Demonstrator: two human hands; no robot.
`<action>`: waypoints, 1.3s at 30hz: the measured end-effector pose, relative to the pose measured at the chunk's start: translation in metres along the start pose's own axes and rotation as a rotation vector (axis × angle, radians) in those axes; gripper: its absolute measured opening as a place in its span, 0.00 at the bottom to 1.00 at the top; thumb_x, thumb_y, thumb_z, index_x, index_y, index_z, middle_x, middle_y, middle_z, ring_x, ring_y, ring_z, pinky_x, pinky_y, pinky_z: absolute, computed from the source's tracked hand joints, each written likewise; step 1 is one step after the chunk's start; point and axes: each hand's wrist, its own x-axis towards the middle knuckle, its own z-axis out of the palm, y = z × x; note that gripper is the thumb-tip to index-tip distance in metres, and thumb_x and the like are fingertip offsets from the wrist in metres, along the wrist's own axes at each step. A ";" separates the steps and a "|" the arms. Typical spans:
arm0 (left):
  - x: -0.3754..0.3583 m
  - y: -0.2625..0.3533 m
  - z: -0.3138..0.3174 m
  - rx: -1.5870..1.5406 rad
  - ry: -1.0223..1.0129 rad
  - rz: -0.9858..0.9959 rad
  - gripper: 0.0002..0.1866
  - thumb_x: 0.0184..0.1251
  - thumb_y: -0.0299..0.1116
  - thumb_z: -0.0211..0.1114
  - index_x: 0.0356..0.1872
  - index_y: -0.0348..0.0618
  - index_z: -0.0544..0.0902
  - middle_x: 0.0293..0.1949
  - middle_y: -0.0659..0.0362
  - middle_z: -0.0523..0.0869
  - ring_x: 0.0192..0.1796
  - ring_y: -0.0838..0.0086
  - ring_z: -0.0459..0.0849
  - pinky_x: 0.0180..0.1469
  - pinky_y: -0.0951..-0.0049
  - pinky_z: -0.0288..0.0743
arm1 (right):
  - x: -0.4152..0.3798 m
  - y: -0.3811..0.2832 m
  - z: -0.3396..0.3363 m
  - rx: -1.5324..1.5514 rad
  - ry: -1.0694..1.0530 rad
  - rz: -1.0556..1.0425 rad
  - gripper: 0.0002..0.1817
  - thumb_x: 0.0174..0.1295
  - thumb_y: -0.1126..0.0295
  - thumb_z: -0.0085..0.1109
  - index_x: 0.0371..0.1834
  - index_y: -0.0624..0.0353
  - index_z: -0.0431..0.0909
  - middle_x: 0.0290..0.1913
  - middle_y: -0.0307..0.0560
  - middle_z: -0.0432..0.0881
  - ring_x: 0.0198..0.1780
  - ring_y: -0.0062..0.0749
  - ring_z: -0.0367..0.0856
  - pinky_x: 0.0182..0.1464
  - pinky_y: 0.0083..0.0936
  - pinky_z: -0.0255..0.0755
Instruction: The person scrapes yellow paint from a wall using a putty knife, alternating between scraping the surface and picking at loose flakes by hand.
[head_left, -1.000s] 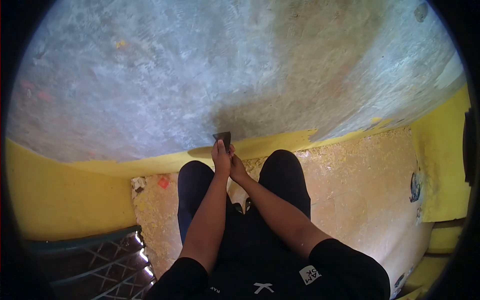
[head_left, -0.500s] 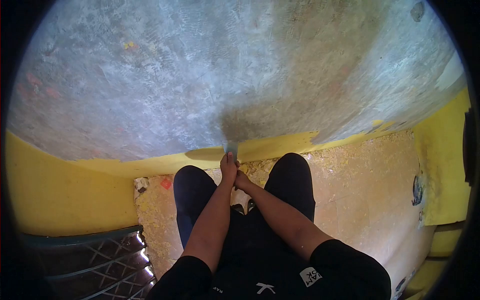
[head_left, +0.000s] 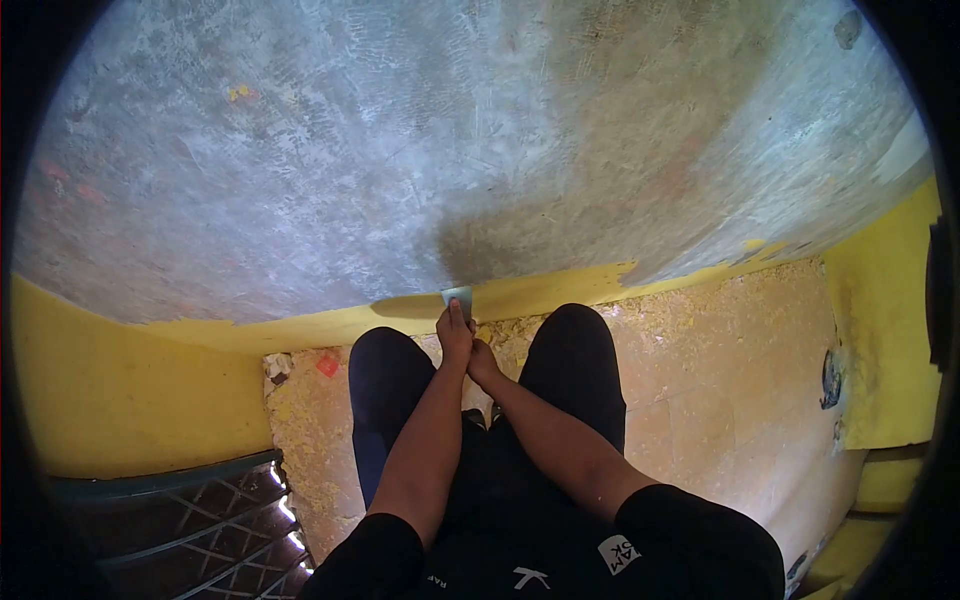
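A wide, flat paint scraper (head_left: 462,294) meets the wall low down, where bare grey plaster borders a strip of yellow paint (head_left: 545,288). Closest to the blade, my left hand (head_left: 456,335) is closed on the scraper, its thumb lying along the blade. Just below it, my right hand (head_left: 484,364) is closed at the lower end of the same tool. The handle itself is hidden by my fingers. Both forearms reach forward between my bent knees.
The scraped grey wall (head_left: 330,160) fills the upper view. Yellow walls stand at the left (head_left: 130,385) and right (head_left: 880,340). Paint flakes and a red scrap (head_left: 327,365) lie on the tiled floor (head_left: 720,390). A dark metal lattice (head_left: 190,515) is at lower left.
The blade shows slightly more above my left thumb, and both hands have shifted a little to the left. My grip on the scraper stays the same.
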 end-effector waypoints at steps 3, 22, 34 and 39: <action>-0.002 0.008 -0.002 0.048 0.007 -0.019 0.25 0.75 0.54 0.54 0.25 0.43 0.74 0.16 0.64 0.73 0.14 0.81 0.67 0.17 0.76 0.60 | -0.006 -0.008 0.000 -0.034 -0.002 -0.059 0.18 0.67 0.63 0.54 0.46 0.71 0.77 0.42 0.56 0.84 0.44 0.38 0.83 0.48 0.33 0.74; 0.013 0.075 0.004 0.454 0.081 0.366 0.20 0.55 0.42 0.78 0.34 0.35 0.80 0.28 0.57 0.84 0.29 0.70 0.79 0.37 0.68 0.74 | -0.001 -0.072 -0.008 0.064 0.077 -0.340 0.18 0.68 0.67 0.52 0.56 0.68 0.71 0.52 0.56 0.80 0.54 0.40 0.78 0.58 0.33 0.71; -0.015 0.003 -0.030 0.536 -0.110 0.186 0.20 0.51 0.39 0.78 0.36 0.35 0.81 0.30 0.56 0.85 0.33 0.71 0.81 0.39 0.68 0.76 | -0.018 -0.031 -0.010 -0.261 -0.519 0.294 0.26 0.64 0.54 0.54 0.57 0.64 0.71 0.37 0.58 0.85 0.32 0.43 0.88 0.24 0.35 0.80; -0.008 -0.004 -0.023 0.447 -0.161 0.159 0.19 0.52 0.37 0.77 0.38 0.36 0.81 0.31 0.58 0.85 0.33 0.72 0.81 0.39 0.68 0.76 | -0.022 -0.032 -0.013 -0.109 -0.448 0.288 0.25 0.65 0.56 0.54 0.56 0.65 0.70 0.38 0.58 0.85 0.29 0.46 0.88 0.25 0.37 0.81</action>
